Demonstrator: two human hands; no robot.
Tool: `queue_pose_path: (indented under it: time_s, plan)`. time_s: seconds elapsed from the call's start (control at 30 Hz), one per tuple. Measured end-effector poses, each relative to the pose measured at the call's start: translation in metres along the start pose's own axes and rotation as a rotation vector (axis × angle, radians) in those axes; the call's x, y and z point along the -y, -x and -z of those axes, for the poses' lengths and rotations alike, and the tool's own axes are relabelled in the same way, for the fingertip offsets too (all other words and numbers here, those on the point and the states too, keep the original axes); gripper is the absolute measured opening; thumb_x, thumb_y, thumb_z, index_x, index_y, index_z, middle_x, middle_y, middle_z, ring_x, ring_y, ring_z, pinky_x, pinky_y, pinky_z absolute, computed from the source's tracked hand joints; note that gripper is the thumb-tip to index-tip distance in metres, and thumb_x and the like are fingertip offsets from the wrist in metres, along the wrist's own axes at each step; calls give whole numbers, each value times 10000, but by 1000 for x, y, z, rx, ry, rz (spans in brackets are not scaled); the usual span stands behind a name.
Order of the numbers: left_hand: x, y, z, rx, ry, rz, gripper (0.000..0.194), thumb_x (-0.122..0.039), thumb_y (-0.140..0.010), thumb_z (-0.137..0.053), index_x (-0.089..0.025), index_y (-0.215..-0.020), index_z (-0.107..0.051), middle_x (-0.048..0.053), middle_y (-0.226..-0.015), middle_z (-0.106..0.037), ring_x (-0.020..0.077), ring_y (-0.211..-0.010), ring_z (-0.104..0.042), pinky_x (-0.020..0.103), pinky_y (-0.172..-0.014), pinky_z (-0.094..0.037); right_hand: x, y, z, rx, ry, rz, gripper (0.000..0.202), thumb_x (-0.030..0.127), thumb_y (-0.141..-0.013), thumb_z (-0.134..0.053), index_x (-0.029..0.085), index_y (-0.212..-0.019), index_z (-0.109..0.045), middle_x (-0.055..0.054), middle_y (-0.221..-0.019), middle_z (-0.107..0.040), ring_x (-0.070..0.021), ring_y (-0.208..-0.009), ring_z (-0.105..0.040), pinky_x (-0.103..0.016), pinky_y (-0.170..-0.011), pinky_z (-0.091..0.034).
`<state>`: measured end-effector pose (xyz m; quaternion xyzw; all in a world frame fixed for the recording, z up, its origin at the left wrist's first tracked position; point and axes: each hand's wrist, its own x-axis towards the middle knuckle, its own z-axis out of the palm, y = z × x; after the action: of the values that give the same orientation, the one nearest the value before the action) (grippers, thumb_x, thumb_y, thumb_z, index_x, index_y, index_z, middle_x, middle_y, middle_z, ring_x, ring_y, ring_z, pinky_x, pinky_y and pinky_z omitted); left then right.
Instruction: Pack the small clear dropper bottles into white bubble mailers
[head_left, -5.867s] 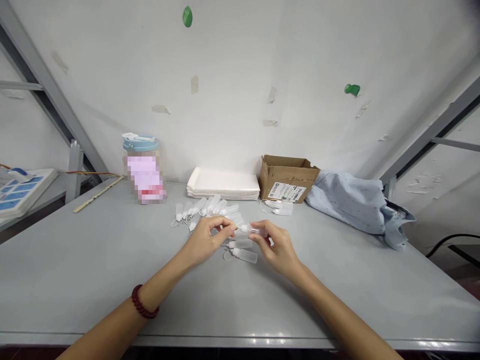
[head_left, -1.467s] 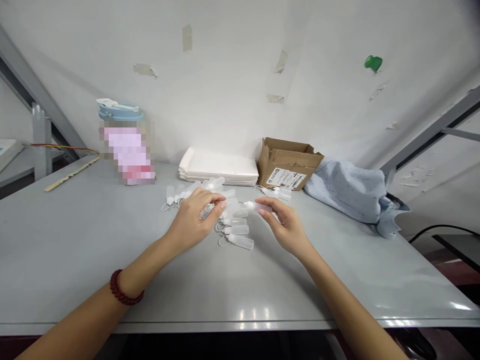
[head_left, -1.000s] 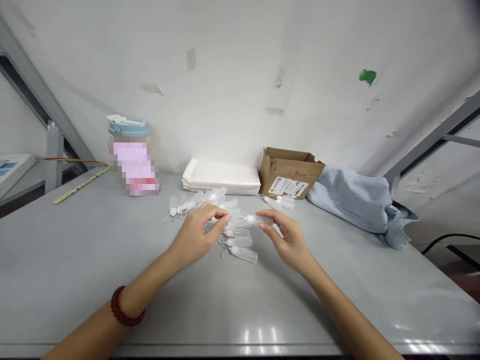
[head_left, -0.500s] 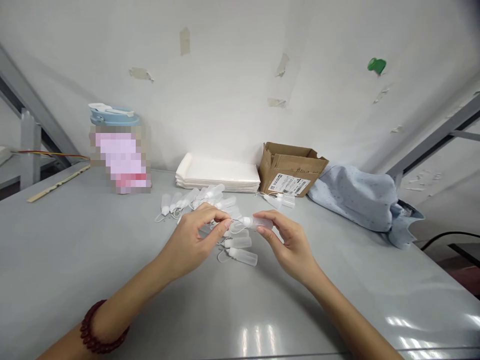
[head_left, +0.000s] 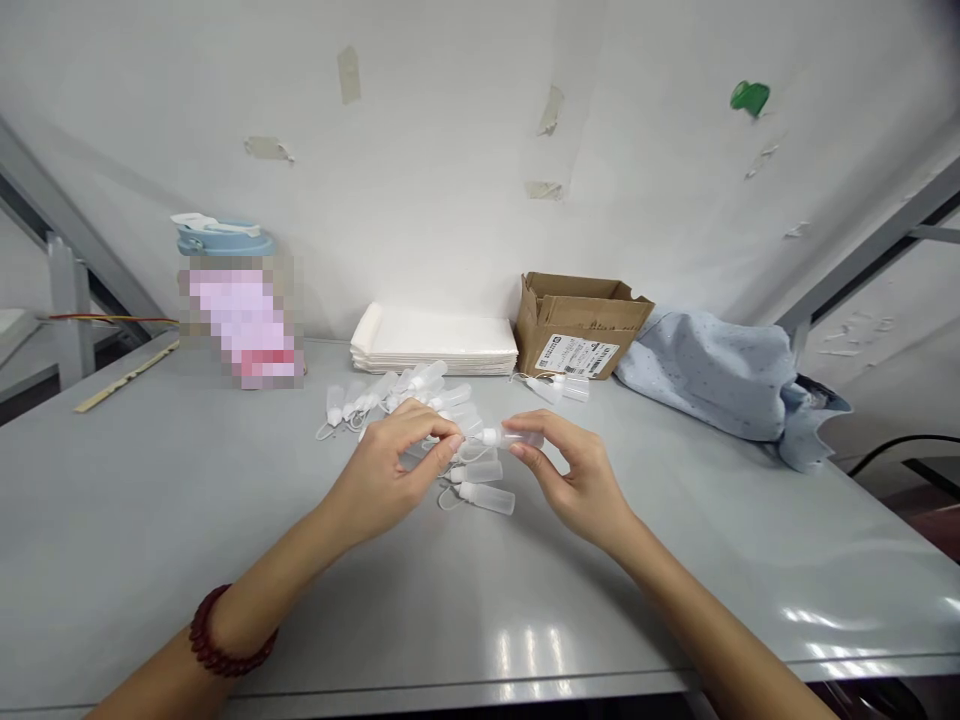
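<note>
My right hand (head_left: 564, 470) pinches a small translucent squeeze bottle (head_left: 517, 438) between thumb and fingers. The bottle lies level, with its white neck and thin needle tip pointing left. The fingertips of my left hand (head_left: 401, 462) are pinched together at that tip, where the bottle's thin white strap leads. They close on its small cap, which is mostly hidden by the fingers. Under and behind my hands lies a pile of similar bottles (head_left: 427, 378) with looped straps. The nearest loose bottle (head_left: 487, 498) rests just below the held one.
White padded envelopes (head_left: 442, 340) are stacked against the wall. An opened cardboard box (head_left: 581, 325) stands beside them, with a few bottles (head_left: 571, 388) before it. Pale blue cloth (head_left: 709, 385) lies to the right. At left are a blue-lidded container (head_left: 225, 238) and a wooden strip (head_left: 127, 375).
The camera view has shifted slightly, bringing the table's front edge further into view. Both hands keep their pinches on the bottle and at its tip, with little visible movement.
</note>
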<state>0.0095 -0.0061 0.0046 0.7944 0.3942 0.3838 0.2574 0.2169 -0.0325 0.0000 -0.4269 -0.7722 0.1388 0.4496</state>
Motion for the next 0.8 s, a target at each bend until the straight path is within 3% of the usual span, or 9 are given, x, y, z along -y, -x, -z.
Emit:
queue_pose_path:
  time_s: [0.2,0.8]
  plan:
    - [1,0,-3,48,-16,-40,172,-225,-861,-497,-209,-777,-646,1,-738,-632,158,-755,-531,290,-709,-441,-3,1,-1,-8,19,67,182,155,-887,-475,219,-1011,-594,-57,-919,-653,-175,-873,-606,-317,-738,-499]
    - [1,1,-4,68,17,-18,191,-234,-866,-479,-195,-804,-655,17,-749,-636,163,-785,-538,297,-738,-453,-4,4,-8,-44,46,131,192,121,-888,-450,192,-1025,-564,-76,-911,-624,-172,-840,-598,-305,-695,-497]
